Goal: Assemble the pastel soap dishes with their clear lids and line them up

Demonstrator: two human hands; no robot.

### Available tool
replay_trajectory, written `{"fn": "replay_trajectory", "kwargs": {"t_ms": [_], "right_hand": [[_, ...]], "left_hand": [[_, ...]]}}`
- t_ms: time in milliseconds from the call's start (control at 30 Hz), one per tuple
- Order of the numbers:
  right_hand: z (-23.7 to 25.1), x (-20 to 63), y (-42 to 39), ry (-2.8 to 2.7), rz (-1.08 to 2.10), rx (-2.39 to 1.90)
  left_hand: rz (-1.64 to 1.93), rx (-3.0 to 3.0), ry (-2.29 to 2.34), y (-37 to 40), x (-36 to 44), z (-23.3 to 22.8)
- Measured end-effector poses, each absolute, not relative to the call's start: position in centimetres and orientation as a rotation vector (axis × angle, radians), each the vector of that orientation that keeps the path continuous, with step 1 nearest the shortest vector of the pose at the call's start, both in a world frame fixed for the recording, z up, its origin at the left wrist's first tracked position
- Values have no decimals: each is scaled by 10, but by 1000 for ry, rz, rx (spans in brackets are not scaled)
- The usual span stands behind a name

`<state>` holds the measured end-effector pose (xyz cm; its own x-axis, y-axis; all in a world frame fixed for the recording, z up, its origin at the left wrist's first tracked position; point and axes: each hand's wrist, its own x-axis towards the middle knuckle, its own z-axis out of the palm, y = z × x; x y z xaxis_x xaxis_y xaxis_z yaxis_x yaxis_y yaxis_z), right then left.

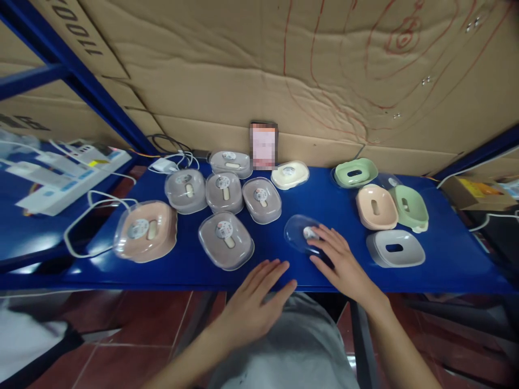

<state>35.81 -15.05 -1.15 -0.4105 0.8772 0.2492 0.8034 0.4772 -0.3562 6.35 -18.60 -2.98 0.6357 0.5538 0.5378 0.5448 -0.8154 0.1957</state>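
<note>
Right hand (336, 262): fingers spread and slightly bent over the right side of a clear, rounded plastic lid (295, 232) with a round white label; the fingertips overlap the label. Whether they touch or only hover cannot be told. The lid lies on the blue, glossy surface (279, 270), between the boxes at left and the tubs at right. Left hand (261, 302): holds nothing, fingers extended, thumb apart, at the front edge of the surface. Left side: five grey, rounded plastic boxes (214, 197), each under a labelled clear cover, stand near one another; left of them, a peach-pink rounded box (158, 237), likewise covered. Behind the lid, a cream rounded box (299, 177) with a label sits near an upright dark-framed tablet (264, 146), its screen pixelated. Right side: four open plastic tubs with slotted bases, namely a pale green oblong tub (368, 170) at the back, a peach rounded tub (387, 208), a second pale green tub (414, 208) just beside it, and a light grey rounded tub (410, 251) nearest the front.
</note>
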Motion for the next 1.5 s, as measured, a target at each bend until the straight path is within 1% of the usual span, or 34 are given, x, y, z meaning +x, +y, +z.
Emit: {"fn": "replay_trajectory", "kwargs": {"t_ms": [100, 200, 300, 367, 467, 567, 667, 733, 800, 867, 967, 1067, 1133, 1233, 1333, 1433, 1500], "right_hand": [[-8, 391, -177, -2180, 88, -1455], [-17, 435, -200, -1919, -208, -1747], [-34, 462, -219, -1860, -370, -1956], [-42, 460, -226, -1904, -362, -1974], [-39, 436, -226, -2009, -236, -1897], [-26, 412, -211, -2108, -36, -1744], [-13, 414, -186, -2085, 139, -1570], [-9, 432, -165, -1999, 38, -1587], [-10, 456, -146, -1909, -219, -1724], [-12, 475, -129, -1918, -375, -1826], [-13, 484, -113, -2034, -340, -1784], [-7, 471, -104, -2125, -244, -1623], [-4, 463, -101, -2156, -248, -1580], [-9, 462, -103, -2026, -371, -1717], [-24, 470, -113, -1862, -472, -1922], [-37, 476, -120, -1803, -485, -2027], [-38, 479, -120, -1739, -421, -1999]], "left_hand": [[753, 2879, 966, -162, 86, -24], [612, 2861, 960, -143, 94, -24], [622, 2775, 1000, -137, 92, -28], [727, 2689, 1068, -139, 90, -31], [871, 2592, 1194, -144, 86, -34], [892, 2622, 1328, -148, 85, -38], [886, 2644, 1413, -150, 85, -41], [874, 2652, 1412, -152, 86, -42], [853, 2672, 1374, -152, 87, -42], [839, 2679, 1343, -152, 88, -42], [828, 2662, 1334, -151, 88, -41], [831, 2663, 1327, -151, 87, -42], [838, 2665, 1329, -152, 87, -42], [844, 2666, 1329, -152, 87, -42], [851, 2670, 1333, -152, 87, -40], [850, 2669, 1343, -152, 87, -39], [862, 2656, 1354, -152, 88, -39]]}}
